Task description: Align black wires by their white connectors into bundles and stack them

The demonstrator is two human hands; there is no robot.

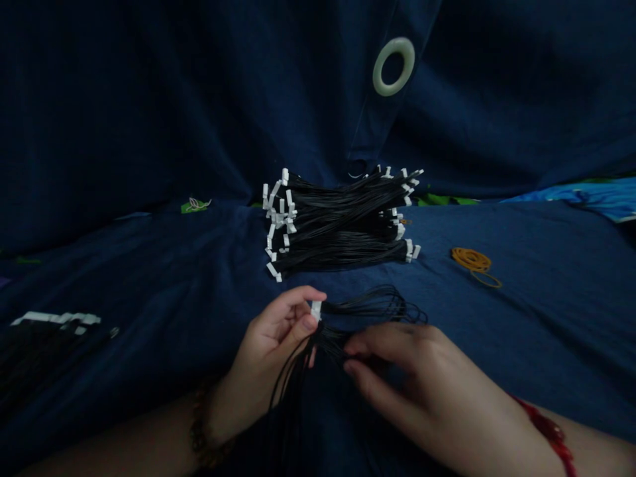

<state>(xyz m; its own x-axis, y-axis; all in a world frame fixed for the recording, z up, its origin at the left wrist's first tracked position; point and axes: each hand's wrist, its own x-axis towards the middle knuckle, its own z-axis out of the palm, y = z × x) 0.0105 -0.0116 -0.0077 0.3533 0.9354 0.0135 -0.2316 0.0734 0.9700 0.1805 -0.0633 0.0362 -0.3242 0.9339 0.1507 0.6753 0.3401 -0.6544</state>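
My left hand (281,338) is closed, pinching a white connector (316,309) between thumb and index finger. Thin black wires (335,341) run from there, some looping out to the right and others hanging down across the palm side. To the right of it, my right hand (407,371) has thumb and index finger closed at these wires, gripping several of them near its fingertips. Just beyond both hands lies a stack of black wire bundles (342,222) with white connectors at both ends.
Coiled orange-brown rubber bands (471,260) lie at the right. More black wires with white connectors (57,319) rest at the far left. Dark blue cloth (173,291) covers the surface and hangs behind, with a pale ring (408,66) on it. A green scrap (191,207) lies at the back.
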